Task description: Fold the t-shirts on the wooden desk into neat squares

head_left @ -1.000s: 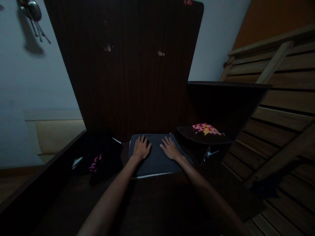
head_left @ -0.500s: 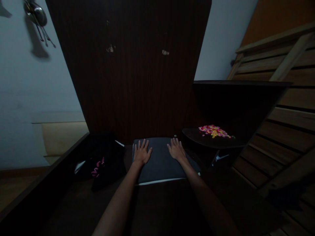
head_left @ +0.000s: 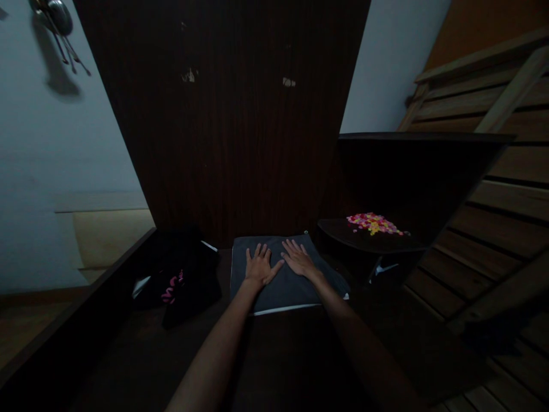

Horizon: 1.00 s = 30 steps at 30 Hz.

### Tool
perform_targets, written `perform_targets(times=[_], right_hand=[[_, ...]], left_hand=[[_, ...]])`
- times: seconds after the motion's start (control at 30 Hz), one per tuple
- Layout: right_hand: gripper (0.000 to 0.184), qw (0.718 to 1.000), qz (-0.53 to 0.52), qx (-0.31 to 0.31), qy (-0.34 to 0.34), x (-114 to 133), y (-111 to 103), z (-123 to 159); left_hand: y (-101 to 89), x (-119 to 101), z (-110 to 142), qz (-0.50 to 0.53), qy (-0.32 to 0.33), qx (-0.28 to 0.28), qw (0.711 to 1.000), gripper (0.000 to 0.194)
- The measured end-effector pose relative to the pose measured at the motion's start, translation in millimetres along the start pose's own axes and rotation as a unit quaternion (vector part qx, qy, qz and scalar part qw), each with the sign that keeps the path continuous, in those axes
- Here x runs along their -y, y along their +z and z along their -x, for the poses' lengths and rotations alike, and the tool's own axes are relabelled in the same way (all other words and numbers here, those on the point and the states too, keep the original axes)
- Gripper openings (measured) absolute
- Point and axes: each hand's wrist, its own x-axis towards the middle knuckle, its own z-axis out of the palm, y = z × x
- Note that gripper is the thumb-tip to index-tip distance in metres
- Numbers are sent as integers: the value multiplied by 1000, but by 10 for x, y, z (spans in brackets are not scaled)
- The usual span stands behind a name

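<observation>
A folded dark grey cloth (head_left: 281, 289) lies flat on a dark wooden surface (head_left: 274, 355), close to a tall dark wood panel. My left hand (head_left: 260, 266) rests palm down on the middle of the cloth with its fingers stretched out. My right hand (head_left: 299, 259) lies flat beside it, fingers spread, the two thumbs nearly touching. Neither hand holds anything.
A black garment with pink lettering (head_left: 178, 280) lies left of the cloth. A small dark shelf (head_left: 369, 240) on the right carries a heap of pink and yellow bits (head_left: 373, 223). Slatted wood (head_left: 493, 189) rises on the right. The tall panel (head_left: 223, 114) stands behind.
Both hands have slid inward across the cloth, from near its two far corners to its middle, and now lie side by side.
</observation>
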Motion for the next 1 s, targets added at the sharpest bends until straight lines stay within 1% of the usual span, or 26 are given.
perform_targets(times=[0.1, 0.2, 0.27, 0.33, 0.47, 0.57, 0.63, 0.77, 0.83, 0.87, 0.93, 1.0], right_hand=[[67, 1000, 0, -7, -12, 5, 3, 35], [69, 1000, 0, -8, -22, -4, -21, 78], [71, 1000, 3, -8, -16, -1, -44, 99], [72, 1000, 10, -11, 6, 9, -64, 115], [74, 996, 26, -23, 80, 26, -82, 142], [77, 991, 34, -33, 126, 26, -88, 158], [78, 989, 37, -33, 139, 27, -89, 162], [76, 989, 41, -33, 139, 36, -81, 156], [74, 989, 47, -43, 130, 34, -74, 158], [71, 991, 50, -51, 113, 30, -72, 162], [64, 995, 53, -68, 52, 19, -70, 173], [59, 996, 47, -69, -14, 9, -71, 184]], left_hand=[[16, 1, 2, 0, 20, 12, 1000, 73], [20, 31, 1, 12, 40, 23, 999, 74], [17, 43, 1, 15, 38, 26, 999, 75], [13, 43, 1, 14, 31, 27, 999, 74], [2, 22, 0, 12, 25, 26, 999, 71], [-13, 7, 0, 14, 20, 27, 999, 74], [-23, 2, 0, 19, 18, 29, 999, 75], [-26, -2, 0, 23, 19, 26, 999, 75], [-17, -4, 1, 20, 20, 18, 999, 74], [-11, -6, 1, 18, 21, 13, 1000, 73], [3, -8, 4, 16, 21, 2, 1000, 73], [18, -9, 6, 9, 25, -6, 1000, 72]])
